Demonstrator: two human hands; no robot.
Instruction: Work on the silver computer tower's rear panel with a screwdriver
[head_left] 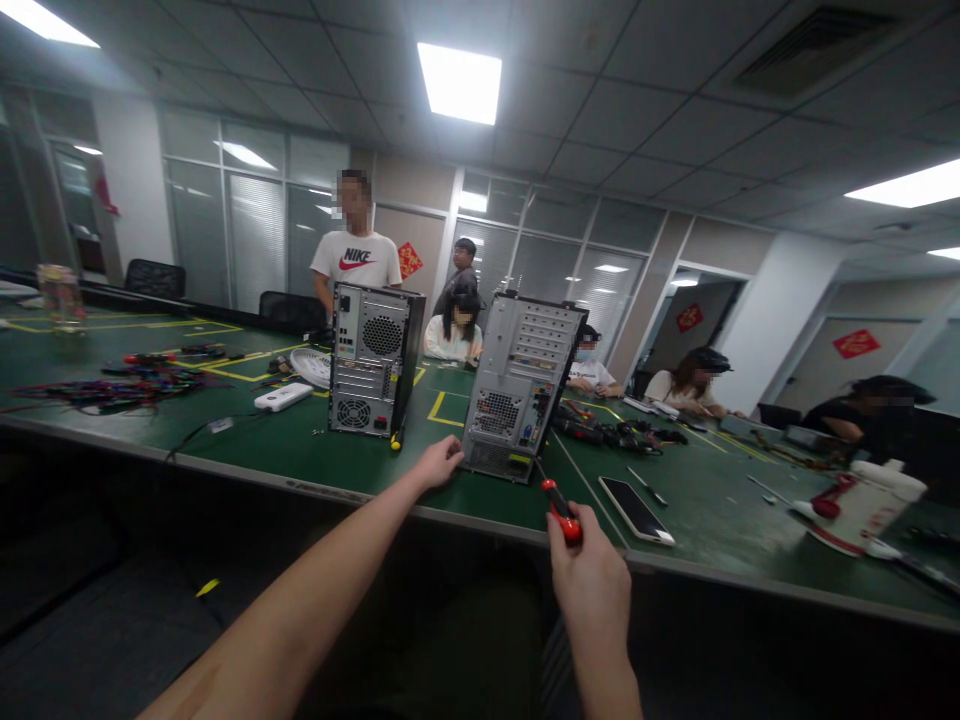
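Observation:
A computer case stands upright near the table's front edge, its back panel with ports and vents facing me. At its lower left edge, my left hand has its fingers bent and closed against the metal. My right hand is wrapped round the red and black handle of a screwdriver. The screwdriver's tip points up at the lower right corner of the back panel; whether it touches is too small to tell. To the left is a second computer case, also upright, with a yellow-ended tool at its base.
On the green table lie a white power strip, bundled cables and more black cables. Right of my right hand are a phone, a thin tool and a white mug. Several people are across the table.

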